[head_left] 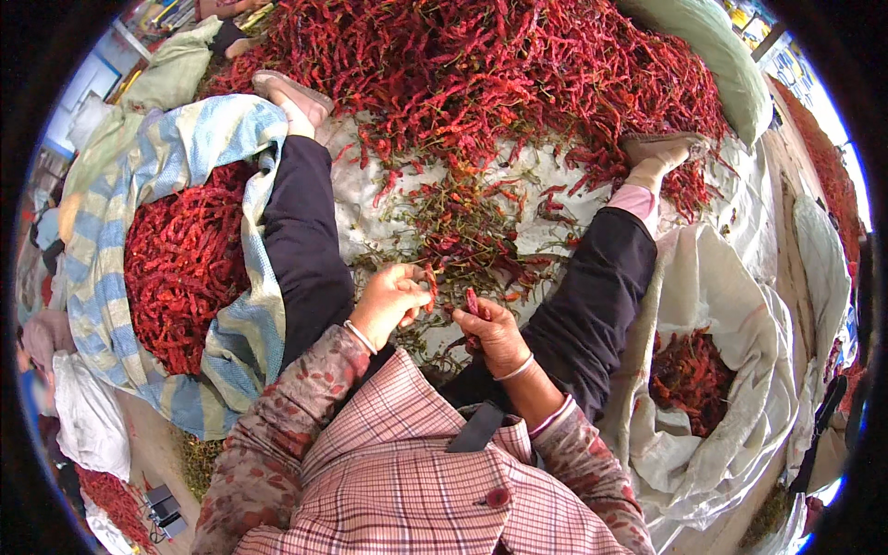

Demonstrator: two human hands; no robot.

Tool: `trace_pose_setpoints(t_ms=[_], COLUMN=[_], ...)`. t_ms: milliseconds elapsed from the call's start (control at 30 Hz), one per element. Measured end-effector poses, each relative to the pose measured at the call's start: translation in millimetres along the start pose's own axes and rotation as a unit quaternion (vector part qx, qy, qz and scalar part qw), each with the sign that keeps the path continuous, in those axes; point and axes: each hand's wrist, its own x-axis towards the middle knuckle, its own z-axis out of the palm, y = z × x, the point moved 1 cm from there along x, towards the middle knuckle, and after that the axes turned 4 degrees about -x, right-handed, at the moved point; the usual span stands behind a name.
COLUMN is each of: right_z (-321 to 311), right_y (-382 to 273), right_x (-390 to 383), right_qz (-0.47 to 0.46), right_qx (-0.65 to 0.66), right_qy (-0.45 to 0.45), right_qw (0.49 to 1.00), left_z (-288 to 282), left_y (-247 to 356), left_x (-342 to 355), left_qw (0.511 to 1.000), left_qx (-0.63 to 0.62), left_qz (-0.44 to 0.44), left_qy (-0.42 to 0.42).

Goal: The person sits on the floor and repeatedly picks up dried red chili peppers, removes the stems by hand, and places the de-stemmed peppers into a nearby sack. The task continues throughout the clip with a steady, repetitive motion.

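My left hand (pixel 390 301) pinches a small orange-red dried chili (pixel 430 284) between thumb and finger. Just right of it, my right hand (pixel 488 333) is closed around dark red dried chilies (pixel 471 303). Beneath both hands, loose green stems and scattered chilies (pixel 467 217) lie on a white sheet (pixel 361 217) between my outstretched legs. Beyond them rises a large heap of red chilies (pixel 462 65).
A blue-striped sack (pixel 95 277) full of chilies is left of my legs; an open white sack (pixel 745 370) holding darker chilies is at the right. A pale green sack (pixel 721 65) borders the heap. Other people's limbs (pixel 239 42) show at the upper left.
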Motion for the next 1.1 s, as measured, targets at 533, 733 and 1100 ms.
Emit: trace_pose_setpoints(t_ms=[533, 733, 1100], right_z=[1.8, -7.2, -5.4], right_y=[-2.5, -4.7, -10.4], right_x=[4.8, -2.4, 4.0], right_qz=[-0.054, -0.037, -0.036], right_qx=[-0.055, -0.034, 0.085], right_qy=[-0.020, -0.020, 0.043], right_qw=[0.997, 0.999, 0.995], left_z=[8.5, -41.8, 12.4], left_y=[-18.2, -34.7, -53.5], left_x=[-0.4, 26.1, 46.1], left_qw=[0.999, 0.852, 0.744], left_qx=[-0.011, 0.388, 0.642], left_qz=[-0.034, 0.261, 0.160], left_qy=[0.036, 0.237, 0.092])
